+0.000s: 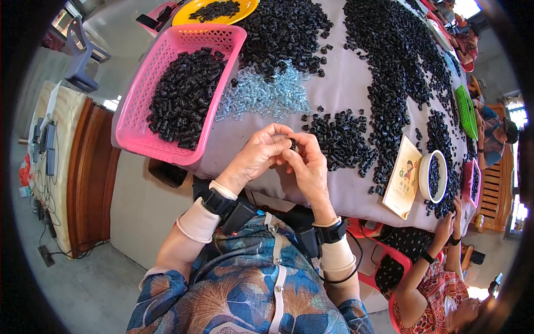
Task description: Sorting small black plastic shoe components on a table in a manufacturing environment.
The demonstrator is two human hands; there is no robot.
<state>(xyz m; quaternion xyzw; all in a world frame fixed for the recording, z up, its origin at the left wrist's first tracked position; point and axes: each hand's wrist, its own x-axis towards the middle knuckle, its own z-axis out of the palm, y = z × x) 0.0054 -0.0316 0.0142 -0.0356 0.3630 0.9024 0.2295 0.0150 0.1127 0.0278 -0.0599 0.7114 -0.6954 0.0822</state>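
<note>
My left hand (258, 150) and my right hand (307, 167) meet over the table's near edge. Between their fingertips they pinch a small black plastic part (292, 143), mostly covered by the fingers. Just beyond the left hand lies a heap of small clear-blue plastic pieces (270, 92). A pink basket (130, 133) stands to the left, holding a pile of black plastic parts (186, 94). Right of my right hand, more loose black parts (342, 139) are spread on the pale cloth.
A yellow plate (181, 18) with black parts sits far left. Large black heaps (389, 50) cover the far table. At right are a booklet (403, 178), a white bowl (424, 192) and a green basket (466, 111). A co-worker's hands (448, 225) reach in nearby.
</note>
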